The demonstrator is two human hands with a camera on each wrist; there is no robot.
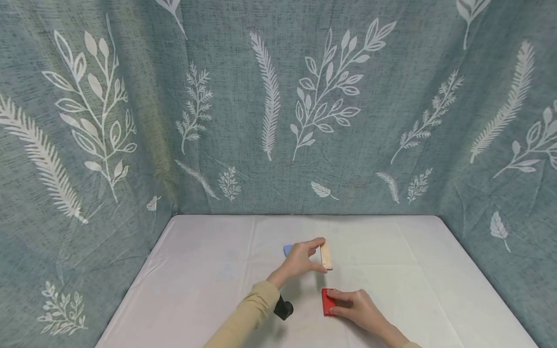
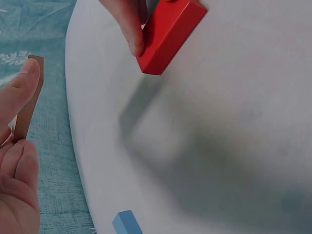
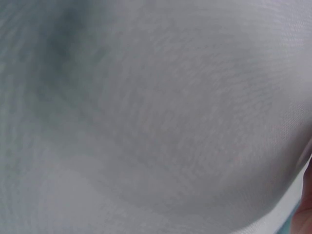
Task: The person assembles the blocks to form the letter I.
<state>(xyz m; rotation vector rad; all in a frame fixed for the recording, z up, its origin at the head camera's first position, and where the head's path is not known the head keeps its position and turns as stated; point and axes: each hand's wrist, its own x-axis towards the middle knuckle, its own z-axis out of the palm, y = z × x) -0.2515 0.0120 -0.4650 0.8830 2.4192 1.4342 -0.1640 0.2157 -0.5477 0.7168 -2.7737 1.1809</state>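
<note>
Between its thumb and fingers my left hand (image 1: 301, 259) pinches a pale wooden block (image 1: 326, 255) by its two ends, held upright over the table. The left wrist view shows this wooden block (image 2: 30, 105) edge-on, with the thumb on one end. My right hand (image 1: 360, 307) grips a red block (image 1: 328, 302) from its right side, nearer to me than the wooden one. In the left wrist view the red block (image 2: 170, 36) appears tilted, its shadow on the cloth below. The right wrist view has mostly blurred cloth, with part of a hand (image 3: 303, 209) at the edge.
A small blue block (image 1: 287, 249) lies on the white-covered table (image 1: 209, 270), partly behind my left hand. The black wrist camera (image 1: 284, 308) sits by my left sleeve. Patterned teal curtains (image 1: 235, 111) stand at the back and both sides.
</note>
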